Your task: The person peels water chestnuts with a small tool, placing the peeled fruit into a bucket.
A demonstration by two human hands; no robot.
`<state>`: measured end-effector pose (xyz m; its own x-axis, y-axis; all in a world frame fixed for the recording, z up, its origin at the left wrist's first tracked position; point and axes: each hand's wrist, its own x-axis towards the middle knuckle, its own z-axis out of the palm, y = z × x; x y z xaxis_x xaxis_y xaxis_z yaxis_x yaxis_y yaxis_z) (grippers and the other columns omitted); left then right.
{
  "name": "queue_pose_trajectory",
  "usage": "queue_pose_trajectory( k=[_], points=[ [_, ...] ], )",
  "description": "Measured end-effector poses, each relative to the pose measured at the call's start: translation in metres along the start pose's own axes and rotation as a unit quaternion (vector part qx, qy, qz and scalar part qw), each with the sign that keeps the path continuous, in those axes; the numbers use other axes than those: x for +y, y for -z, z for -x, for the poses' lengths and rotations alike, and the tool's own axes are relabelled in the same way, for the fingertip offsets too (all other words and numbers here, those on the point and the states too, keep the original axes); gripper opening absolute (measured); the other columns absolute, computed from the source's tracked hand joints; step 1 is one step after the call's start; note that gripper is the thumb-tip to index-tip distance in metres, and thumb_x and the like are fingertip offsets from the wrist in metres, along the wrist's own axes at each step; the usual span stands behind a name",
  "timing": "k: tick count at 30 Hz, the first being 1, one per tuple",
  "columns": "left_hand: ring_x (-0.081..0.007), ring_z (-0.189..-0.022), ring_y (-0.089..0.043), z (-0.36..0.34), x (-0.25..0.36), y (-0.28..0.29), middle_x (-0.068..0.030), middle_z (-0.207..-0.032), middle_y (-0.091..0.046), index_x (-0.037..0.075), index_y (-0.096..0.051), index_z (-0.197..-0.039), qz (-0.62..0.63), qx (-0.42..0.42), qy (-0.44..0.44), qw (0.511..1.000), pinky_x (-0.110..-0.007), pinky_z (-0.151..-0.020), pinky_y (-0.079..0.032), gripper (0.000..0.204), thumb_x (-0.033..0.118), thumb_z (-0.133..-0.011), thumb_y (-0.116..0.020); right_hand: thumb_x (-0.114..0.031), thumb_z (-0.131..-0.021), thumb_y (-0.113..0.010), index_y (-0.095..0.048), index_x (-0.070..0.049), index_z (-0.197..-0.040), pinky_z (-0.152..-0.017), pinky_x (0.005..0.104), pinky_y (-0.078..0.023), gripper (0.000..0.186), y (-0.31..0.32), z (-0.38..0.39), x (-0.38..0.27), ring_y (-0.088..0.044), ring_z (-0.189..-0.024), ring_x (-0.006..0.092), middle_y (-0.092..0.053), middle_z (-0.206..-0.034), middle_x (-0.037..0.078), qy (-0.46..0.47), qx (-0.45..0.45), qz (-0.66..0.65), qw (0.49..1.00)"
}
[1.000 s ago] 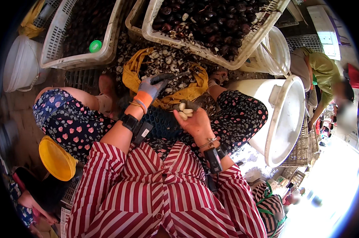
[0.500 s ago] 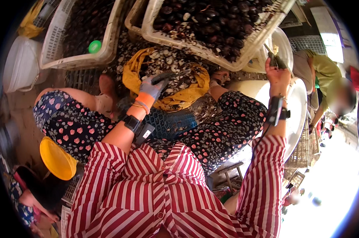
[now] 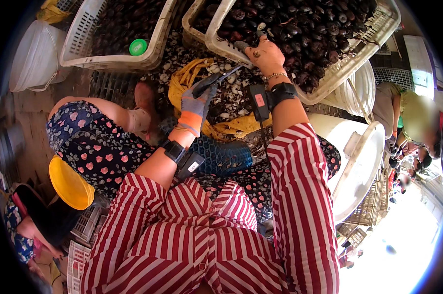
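My left hand (image 3: 198, 102), in a grey and orange glove, is closed on a dark-handled knife (image 3: 226, 74) above peelings (image 3: 229, 100) and a yellow cloth (image 3: 180, 84). My right hand (image 3: 264, 54), with dark coverings on some fingers, is at the near-left edge of the right crate (image 3: 389, 29) of dark, round corms (image 3: 300, 39). Its thumb and index finger are apart; the other fingers are partly hidden, and I see nothing held in them.
A left crate (image 3: 68, 51) holds dark corms and a green lid (image 3: 138, 47). White buckets (image 3: 30, 59) stand left and behind a large white tub (image 3: 353, 166) at right. A yellow bucket (image 3: 69, 183) is lower left. A co-worker (image 3: 397, 112) bends at the right.
My right hand held pale pieces low, moved up beside the right white bucket, then left onto the crate; the pieces no longer show in it. My left hand still holds the knife.
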<state>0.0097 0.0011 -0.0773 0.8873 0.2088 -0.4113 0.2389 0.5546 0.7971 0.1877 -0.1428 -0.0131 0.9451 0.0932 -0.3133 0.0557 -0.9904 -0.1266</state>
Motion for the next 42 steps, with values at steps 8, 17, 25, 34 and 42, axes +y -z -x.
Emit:
queue_pose_trajectory(
  k=[8,17,25,34,42],
  points=[
    [-0.0138,-0.086,-0.057,-0.001,0.012,-0.010,-0.0085,-0.100,-0.060,-0.005,-0.057,-0.109,0.169,0.029,0.024,0.985,-0.023,-0.078,-0.048,0.025,-0.004,-0.084,-0.056,-0.039,-0.078,-0.059,-0.053,0.004,-0.111,-0.066,0.0369,-0.052,0.054,-0.020,-0.015,0.030,-0.062,-0.082,0.0273,-0.064,-0.085,0.014,0.059,0.007,-0.037,0.998],
    [-0.0157,-0.090,-0.059,-0.002,0.015,-0.001,-0.0094,-0.101,-0.062,-0.004,-0.058,-0.110,0.086,0.064,0.049,0.993,-0.025,-0.081,-0.049,0.024,-0.003,-0.087,-0.051,-0.022,-0.081,-0.052,-0.051,0.009,-0.114,-0.075,0.0397,-0.046,0.045,-0.007,-0.013,0.019,-0.060,-0.084,0.0299,-0.062,-0.091,0.023,0.081,-0.015,-0.083,0.993],
    [-0.0104,-0.074,-0.058,-0.003,0.033,-0.002,-0.0069,-0.094,-0.063,-0.004,-0.059,-0.107,0.150,-0.010,0.052,0.987,-0.019,-0.063,-0.049,0.023,0.005,-0.087,-0.056,-0.007,-0.081,-0.049,-0.060,0.002,-0.098,-0.057,0.0279,-0.045,0.023,0.027,0.081,0.017,-0.054,-0.060,0.0125,-0.064,-0.073,0.007,0.103,-0.066,-0.392,0.912],
    [-0.0094,-0.083,-0.058,0.015,0.043,-0.010,-0.0032,-0.095,-0.063,0.005,-0.057,-0.116,-0.076,-0.141,0.150,0.976,-0.022,-0.065,-0.046,0.038,0.028,-0.086,-0.061,-0.004,-0.065,-0.061,-0.062,-0.005,-0.104,-0.082,0.0376,-0.047,0.038,-0.040,0.166,0.013,-0.055,-0.096,0.0345,-0.058,-0.105,0.016,0.213,0.190,-0.126,0.950],
    [-0.0061,-0.071,-0.059,0.014,0.030,-0.004,-0.0011,-0.088,-0.066,0.005,-0.055,-0.118,-0.010,-0.165,0.185,0.969,-0.016,-0.052,-0.039,0.045,0.024,-0.079,-0.069,-0.012,-0.067,-0.064,-0.055,-0.003,-0.107,-0.082,0.0402,-0.045,0.041,-0.061,0.185,0.010,-0.052,-0.095,0.0344,-0.055,-0.102,0.017,0.236,0.201,0.007,0.951]
  ],
)
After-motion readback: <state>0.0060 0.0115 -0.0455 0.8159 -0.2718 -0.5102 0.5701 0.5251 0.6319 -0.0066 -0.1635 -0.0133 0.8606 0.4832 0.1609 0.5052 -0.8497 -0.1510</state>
